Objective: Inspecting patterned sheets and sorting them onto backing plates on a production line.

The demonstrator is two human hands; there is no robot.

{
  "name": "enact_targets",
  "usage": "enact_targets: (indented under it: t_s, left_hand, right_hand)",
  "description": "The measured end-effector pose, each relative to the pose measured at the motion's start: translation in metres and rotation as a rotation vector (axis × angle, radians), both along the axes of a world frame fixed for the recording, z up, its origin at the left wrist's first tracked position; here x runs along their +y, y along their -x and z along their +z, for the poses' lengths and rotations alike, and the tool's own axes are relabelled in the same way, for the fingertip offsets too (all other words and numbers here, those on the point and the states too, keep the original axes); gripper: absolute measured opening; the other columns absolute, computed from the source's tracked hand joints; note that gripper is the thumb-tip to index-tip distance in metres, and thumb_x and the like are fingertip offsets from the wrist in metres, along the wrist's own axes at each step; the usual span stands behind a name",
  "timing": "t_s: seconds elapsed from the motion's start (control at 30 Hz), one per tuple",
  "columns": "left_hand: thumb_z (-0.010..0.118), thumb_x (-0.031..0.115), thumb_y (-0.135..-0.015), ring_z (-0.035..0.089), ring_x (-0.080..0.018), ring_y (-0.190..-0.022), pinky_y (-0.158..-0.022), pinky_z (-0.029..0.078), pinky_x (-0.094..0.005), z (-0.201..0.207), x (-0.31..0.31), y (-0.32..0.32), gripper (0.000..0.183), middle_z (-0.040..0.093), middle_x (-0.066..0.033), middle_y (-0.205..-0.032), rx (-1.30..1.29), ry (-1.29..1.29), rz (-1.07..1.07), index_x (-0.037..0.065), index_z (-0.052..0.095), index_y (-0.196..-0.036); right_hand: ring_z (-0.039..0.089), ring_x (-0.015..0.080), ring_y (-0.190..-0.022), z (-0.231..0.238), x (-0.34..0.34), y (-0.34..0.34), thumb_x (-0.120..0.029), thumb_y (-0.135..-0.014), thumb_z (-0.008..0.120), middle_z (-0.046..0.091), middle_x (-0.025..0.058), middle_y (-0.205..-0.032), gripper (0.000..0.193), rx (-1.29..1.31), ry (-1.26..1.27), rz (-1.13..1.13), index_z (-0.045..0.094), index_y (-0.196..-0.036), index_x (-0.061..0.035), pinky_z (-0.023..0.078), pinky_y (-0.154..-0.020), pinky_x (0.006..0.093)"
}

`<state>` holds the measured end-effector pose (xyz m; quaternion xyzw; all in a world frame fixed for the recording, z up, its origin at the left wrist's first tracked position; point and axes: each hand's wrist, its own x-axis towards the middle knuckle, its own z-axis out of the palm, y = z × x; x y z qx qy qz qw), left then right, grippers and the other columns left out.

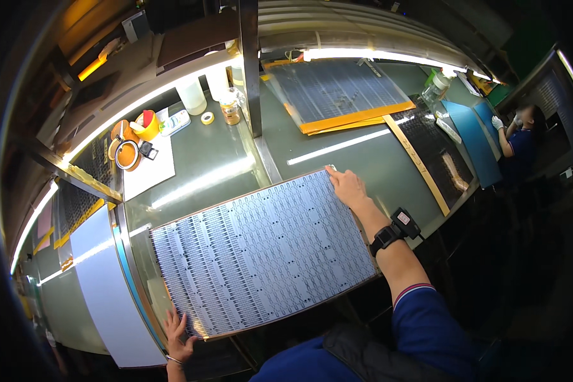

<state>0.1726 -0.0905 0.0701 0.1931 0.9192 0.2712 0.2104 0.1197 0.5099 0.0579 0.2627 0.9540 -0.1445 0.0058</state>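
1. A glossy grey-green desk (204,149) stretches across the view, with bright lamp reflections on its top.
2. A pale-blue rectangular panel (267,248), covered in rows of fine dark patterning, lies slanted at the desk's near edge, between the person's two hands.
3. A plain white board (111,286) lies left of the panel, apart from it.
4. A grey patterned sheet (344,92) with orange edging rests farther back, beyond the panel.
5. The right hand (349,186) is at the panel's far right corner, fingers bent and close together on it; whether it pinches or merely presses cannot be told.
6. The left hand (177,337) is at the near left corner, fingers spread and thumb held apart; the hand is largely open, and any firm hold cannot be made out.
7. A black wrist device (385,237) is strapped on the right forearm.
8. A small yellow tape roll (207,118) sits toward the back.
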Motion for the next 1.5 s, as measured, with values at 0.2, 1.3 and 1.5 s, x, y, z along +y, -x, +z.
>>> enact_targets:
  t_s: [0.2, 1.3, 1.5]
  left_hand:
    - [0.066, 0.015, -0.068, 0.015, -0.0362, -0.136, -0.109, 0.006, -0.0519, 0.007, -0.010, -0.012, 0.072, 0.027, -0.0161, -0.144, 0.190, 0.152, -0.034, 0.006, 0.038, -0.134]
    - [0.060, 0.039, -0.082, 0.042, -0.0353, -0.119, -0.100, 0.032, -0.0412, 0.040, 0.120, 0.102, 0.060, 0.046, -0.0165, -0.130, 0.201, 0.228, 0.595, 0.007, 0.041, -0.129]
    - [0.059, 0.038, -0.082, 0.043, -0.0346, -0.118, -0.099, 0.033, -0.0408, 0.043, 0.126, 0.095, 0.060, 0.046, -0.0166, -0.130, 0.546, 0.005, 0.472, 0.006, 0.042, -0.129]
  right_hand:
    - [0.052, 0.0342, -0.091, -0.002, -0.024, 0.009, -0.022, -0.085, 0.050, 0.054, 0.0170, -0.095, 0.034, 0.183, -0.413, 0.152, 0.056, -0.118, -0.0185, 0.042, -0.082, 0.0439]
    - [0.003, 0.0455, -0.131, -0.009, -0.023, -0.251, -0.070, -0.059, 0.065, 0.004, 0.0154, -0.144, 0.089, 0.090, 0.226, -0.057, 0.037, -0.134, -0.0334, 0.006, -0.109, 0.0528]
    - [0.004, 0.0420, -0.133, -0.009, -0.023, -0.252, -0.065, -0.057, 0.070, 0.003, 0.0152, -0.145, 0.089, 0.094, 0.224, 0.023, 0.037, -0.134, -0.0343, 0.006, -0.110, 0.0517]
